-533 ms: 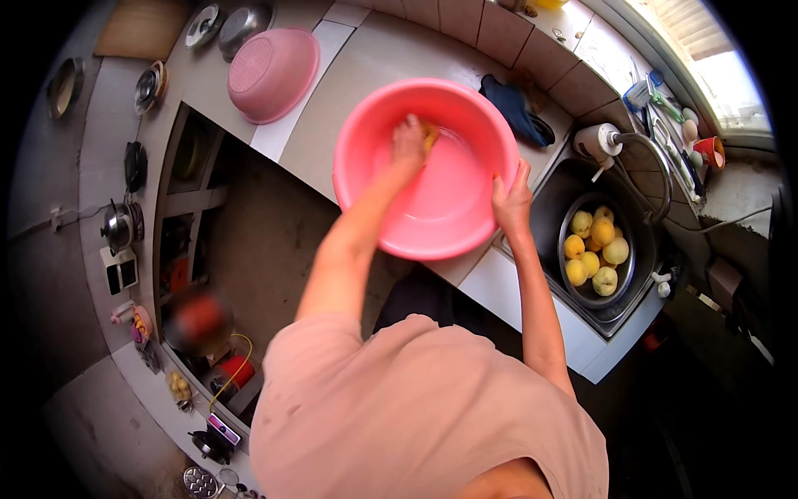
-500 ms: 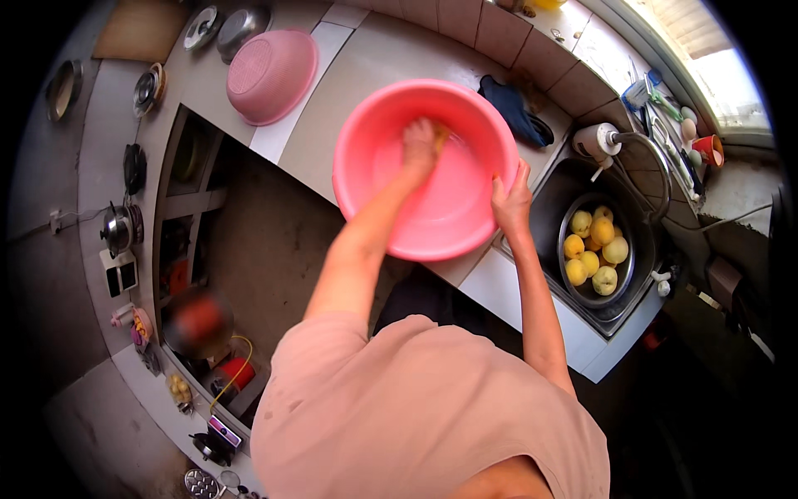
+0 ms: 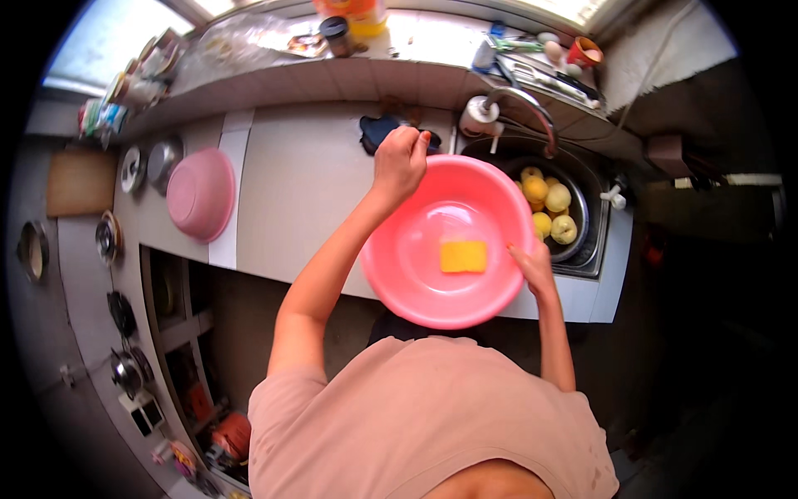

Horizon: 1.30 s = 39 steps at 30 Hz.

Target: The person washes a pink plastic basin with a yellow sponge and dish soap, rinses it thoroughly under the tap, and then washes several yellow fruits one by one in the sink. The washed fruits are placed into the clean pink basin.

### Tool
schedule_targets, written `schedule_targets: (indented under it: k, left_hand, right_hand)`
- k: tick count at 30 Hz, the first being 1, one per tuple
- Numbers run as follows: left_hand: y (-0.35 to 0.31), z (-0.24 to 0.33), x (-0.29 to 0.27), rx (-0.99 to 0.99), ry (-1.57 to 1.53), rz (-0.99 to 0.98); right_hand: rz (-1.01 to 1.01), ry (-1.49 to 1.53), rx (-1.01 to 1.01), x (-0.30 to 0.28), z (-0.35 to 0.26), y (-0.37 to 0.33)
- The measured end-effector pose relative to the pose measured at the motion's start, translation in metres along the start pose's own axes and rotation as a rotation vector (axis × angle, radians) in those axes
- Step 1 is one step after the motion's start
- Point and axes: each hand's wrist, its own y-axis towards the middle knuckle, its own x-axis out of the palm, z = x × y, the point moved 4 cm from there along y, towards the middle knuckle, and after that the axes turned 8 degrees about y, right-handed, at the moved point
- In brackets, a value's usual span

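A pink plastic basin [image 3: 399, 283] sits over the counter's near edge, before my body. Inside, a yellow sponge [image 3: 462, 257] rests on its bottom. With the thumb over the rim, my right hand [image 3: 534, 268] grips the basin's right side. My left hand [image 3: 399, 162] is closed at the basin's far-left rim, its thumb pressed against the curled fingers. Whether anything is inside those fingers is hidden. A dark blue cloth [image 3: 378, 131] lies just behind that hand.
Yellow peach-like fruit [image 3: 559, 198] fills a metal bowl in the sink [image 3: 594, 264] at the right, under a curved faucet [image 3: 532, 104]. Another pink basin [image 3: 199, 195] stands upturned on the left counter. Jars and utensils line the window sill [image 3: 432, 33].
My left hand has let go of the sponge, leaving it in the basin, and risen to the far-left rim. My right hand still holds the basin. The view has turned.
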Motion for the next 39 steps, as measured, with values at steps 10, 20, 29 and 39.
schedule_targets:
  k: [10,20,29,39]
  left_hand:
    - [0.014,-0.032,0.294,-1.021,-0.741,-0.764]
    - [0.042,-0.03,0.32,-1.221,-1.317,-0.575]
    - [0.043,-0.025,0.336,-1.344,-1.438,-0.573]
    - [0.042,-0.021,0.318,-1.311,-1.28,-0.753]
  right_hand:
    - [0.431,0.155,0.002,-0.145,-0.017,-0.062]
    - [0.557,0.154,-0.069,-0.145,-0.012,-0.038]
    - [0.529,0.16,-0.04,-0.14,-0.006,-0.027]
    - [0.569,0.193,-0.013,-0.133,0.001,-0.028]
